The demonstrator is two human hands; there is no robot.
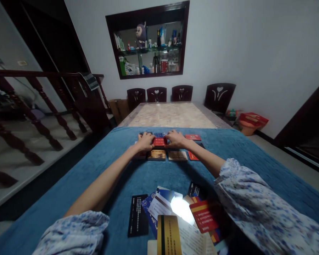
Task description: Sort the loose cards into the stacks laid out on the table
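Two hands pinch a red printed card by its two ends.
The left hand and the right hand each have a grip on one end, maybe so the card stays straight; I can't tell if more cards are under it. It is in the middle of the rows, toward the far edge of the blue cloth on the worktop. A blue card is just behind it, and a gold card and a pale gold card are in front. The neat rows probably make each one easy to see. By the near edge, a black card, a striped gold card and others lie in a messy heap, perhaps because they aren't sorted yet.
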